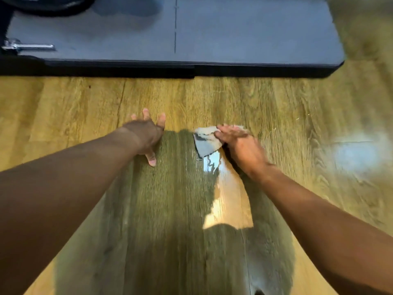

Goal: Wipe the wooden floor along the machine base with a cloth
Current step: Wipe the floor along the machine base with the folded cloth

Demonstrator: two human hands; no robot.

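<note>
A small pale cloth (206, 141) with dark marks lies flat on the wooden floor (276, 103), a short way in front of the grey machine base (234, 35). My right hand (238, 141) presses down on the cloth's right part with straight fingers. My left hand (146, 135) rests on the bare floor to the cloth's left, fingers spread, holding nothing. A glossy streak shows on the floor just below the cloth.
The machine base has a black lower edge (148, 69) running across the view. A chrome bar (27, 47) sits on its left end. Open wooden floor extends right of the base and toward me; my shadow covers the middle.
</note>
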